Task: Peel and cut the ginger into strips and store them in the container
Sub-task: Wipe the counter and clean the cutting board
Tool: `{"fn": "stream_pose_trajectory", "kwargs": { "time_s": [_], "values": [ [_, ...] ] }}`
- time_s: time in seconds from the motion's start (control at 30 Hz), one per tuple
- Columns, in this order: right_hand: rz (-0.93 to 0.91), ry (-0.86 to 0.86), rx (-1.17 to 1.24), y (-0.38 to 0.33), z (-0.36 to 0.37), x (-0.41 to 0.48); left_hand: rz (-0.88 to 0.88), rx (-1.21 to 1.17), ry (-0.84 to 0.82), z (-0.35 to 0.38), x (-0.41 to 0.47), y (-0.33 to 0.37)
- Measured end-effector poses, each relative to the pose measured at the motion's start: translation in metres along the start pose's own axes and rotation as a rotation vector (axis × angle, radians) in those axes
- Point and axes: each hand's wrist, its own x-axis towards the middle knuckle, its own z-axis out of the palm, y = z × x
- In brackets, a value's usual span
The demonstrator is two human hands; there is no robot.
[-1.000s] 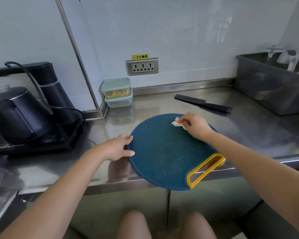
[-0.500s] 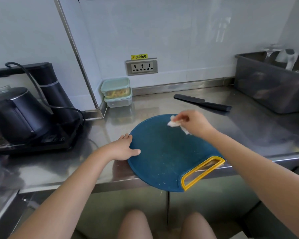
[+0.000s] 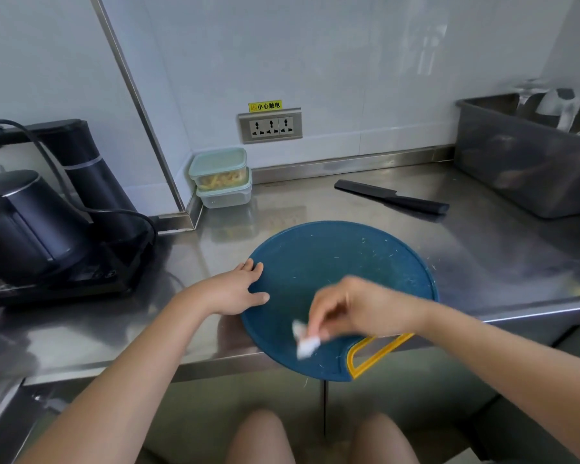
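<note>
A round blue cutting board with a yellow handle lies on the steel counter, its near part overhanging the front edge. My right hand pinches a small white wad of tissue on the board's near part; it is blurred by motion. My left hand holds the board's left rim, thumb on top. Fine pale scraps dot the board. Two stacked lidded containers stand in the back corner; the upper one shows yellow ginger strips. A black knife lies behind the board.
A black kettle and its base with a cord stand at the left. A grey tub sits at the right rear. A wall socket is above the containers. My knees show below the counter edge.
My right hand swept the tissue from the board's far edge toward me, to the near part by the yellow handle. The left hand kept its hold on the rim.
</note>
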Motion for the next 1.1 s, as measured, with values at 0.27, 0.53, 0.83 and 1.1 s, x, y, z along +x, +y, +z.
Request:
{"fn": "stream_pose_trajectory", "kwargs": {
  "time_s": [0.27, 0.53, 0.83, 1.1],
  "values": [
    [0.437, 0.672, -0.271, 0.062, -0.038, 0.083, -0.006, -0.03, -0.025, -0.001, -0.002, -0.001],
    [-0.053, 0.103, -0.233, 0.004, 0.016, 0.03, -0.01, 0.01, -0.068, -0.004, 0.003, -0.004],
    [0.297, 0.795, 0.271, 0.027, -0.048, -0.007, -0.241, -0.272, 0.275, -0.002, 0.011, -0.002],
    [0.454, 0.932, 0.207, 0.061, -0.015, -0.025, -0.391, -0.635, 0.28, -0.012, 0.03, 0.008]
  ]
}}
